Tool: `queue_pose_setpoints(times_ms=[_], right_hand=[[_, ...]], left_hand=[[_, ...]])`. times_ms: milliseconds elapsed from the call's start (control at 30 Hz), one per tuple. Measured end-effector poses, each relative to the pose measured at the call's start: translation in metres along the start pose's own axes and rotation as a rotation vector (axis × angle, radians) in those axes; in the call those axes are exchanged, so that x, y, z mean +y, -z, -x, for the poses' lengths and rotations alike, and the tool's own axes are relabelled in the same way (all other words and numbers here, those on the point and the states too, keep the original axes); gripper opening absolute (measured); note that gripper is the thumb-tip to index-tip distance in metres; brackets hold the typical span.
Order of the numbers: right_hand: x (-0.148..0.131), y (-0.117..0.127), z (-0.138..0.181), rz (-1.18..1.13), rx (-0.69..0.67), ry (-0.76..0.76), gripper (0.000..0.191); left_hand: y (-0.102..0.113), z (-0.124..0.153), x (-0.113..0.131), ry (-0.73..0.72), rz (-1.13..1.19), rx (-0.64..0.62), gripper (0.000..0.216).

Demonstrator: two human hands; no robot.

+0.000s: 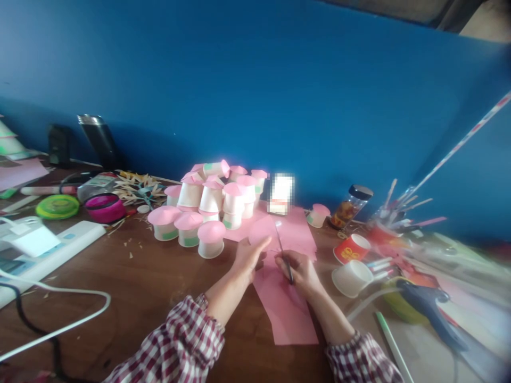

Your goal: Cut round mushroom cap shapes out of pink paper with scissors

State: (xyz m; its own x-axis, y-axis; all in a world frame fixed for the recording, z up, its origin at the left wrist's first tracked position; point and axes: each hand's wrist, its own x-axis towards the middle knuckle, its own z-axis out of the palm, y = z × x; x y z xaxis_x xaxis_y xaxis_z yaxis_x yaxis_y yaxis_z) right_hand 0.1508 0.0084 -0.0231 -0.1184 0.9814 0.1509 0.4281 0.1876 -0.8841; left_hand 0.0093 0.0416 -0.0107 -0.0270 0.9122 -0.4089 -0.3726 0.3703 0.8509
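Between the thumb and fingers of my left hand is the edge of a round pink paper piece. My right hand is closed on what look like scissors, with a slim shiny blade pointing away and a dark handle. Their tip lies just right of the paper round. Under both hands spread pink paper sheets. Beyond my left hand, white paper cups with pink paper cone tops stand in a cluster, some stacked and one lying on its side.
A lit phone leans at the blue wall. To the right are a lidded jar, a red cup, a white cup and a glue gun. On the left lie a power strip, cables and tape rolls.
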Motion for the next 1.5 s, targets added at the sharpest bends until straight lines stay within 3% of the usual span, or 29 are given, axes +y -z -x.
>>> queue_pose_setpoints(times_ms=[467, 967, 1500], right_hand=[[-0.0036, -0.0014, 0.0008, -0.201, -0.03, -0.093, 0.025], [0.0022, -0.0006, 0.0002, -0.132, -0.011, -0.026, 0.022], [0.0033, -0.0009, -0.0006, -0.046, 0.009, 0.01, 0.021]], left_hand=[[-0.0008, 0.0009, -0.0024, -0.013, 0.016, -0.02, 0.045], [-0.0008, -0.0016, -0.0033, -0.03, 0.016, -0.049, 0.042], [-0.0008, 0.0011, 0.0013, 0.005, -0.019, 0.026, 0.045]])
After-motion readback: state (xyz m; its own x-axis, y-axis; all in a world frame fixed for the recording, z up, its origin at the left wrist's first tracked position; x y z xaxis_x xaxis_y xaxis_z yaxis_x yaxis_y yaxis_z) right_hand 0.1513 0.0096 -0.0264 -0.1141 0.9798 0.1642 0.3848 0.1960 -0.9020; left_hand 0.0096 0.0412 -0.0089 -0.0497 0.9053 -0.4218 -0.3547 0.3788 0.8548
